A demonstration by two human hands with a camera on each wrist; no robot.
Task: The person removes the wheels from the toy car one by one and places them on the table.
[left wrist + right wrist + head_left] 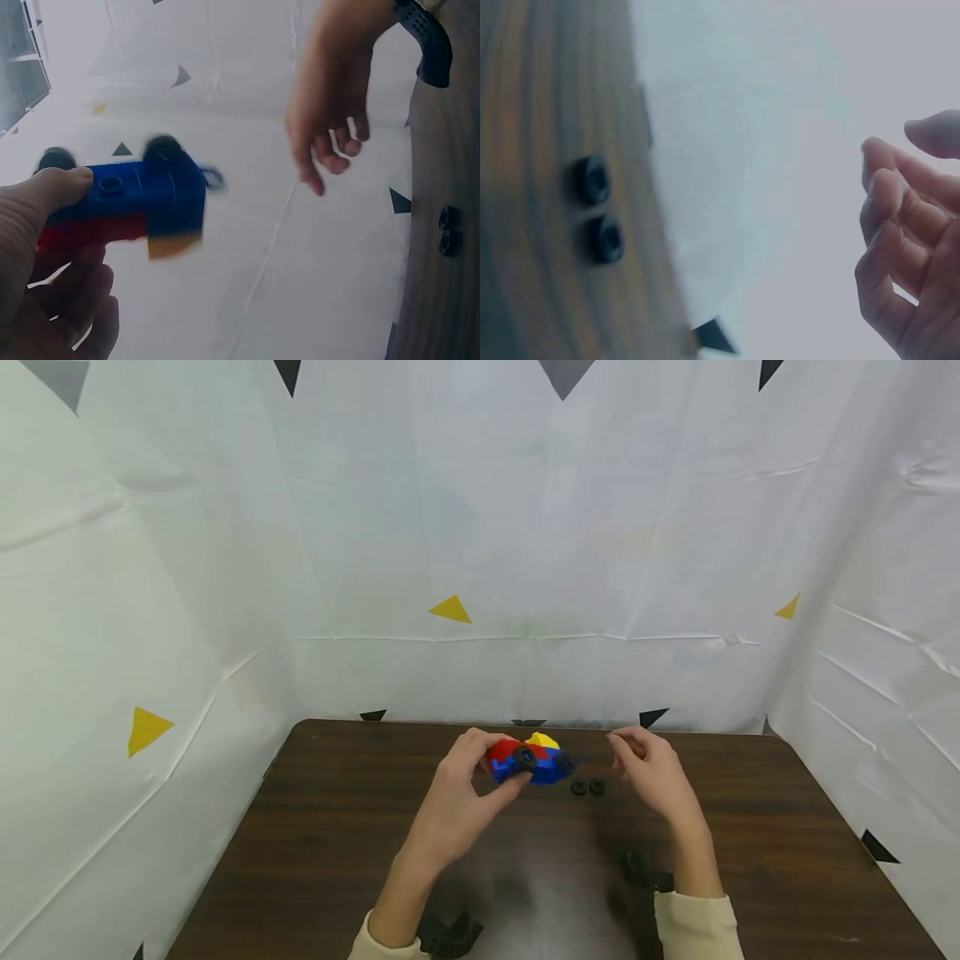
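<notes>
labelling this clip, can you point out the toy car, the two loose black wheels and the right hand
toy car [534, 762]: head view, on its blue body, gripped by the left hand [459, 802].
loose black wheels [587, 786]: head view, where the pair meets, on the table.
right hand [651, 770]: head view, on the back of the hand, holding nothing.

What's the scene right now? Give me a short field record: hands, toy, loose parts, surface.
left hand: grips the toy car, raised off the table
right hand: holds nothing, fingers loosely curled, apart from the car
toy car: blue, red and yellow blocks, two black wheels fitted on the side facing the camera
loose wheels: two, black, side by side on the table between the hands
table: dark brown wood
</notes>
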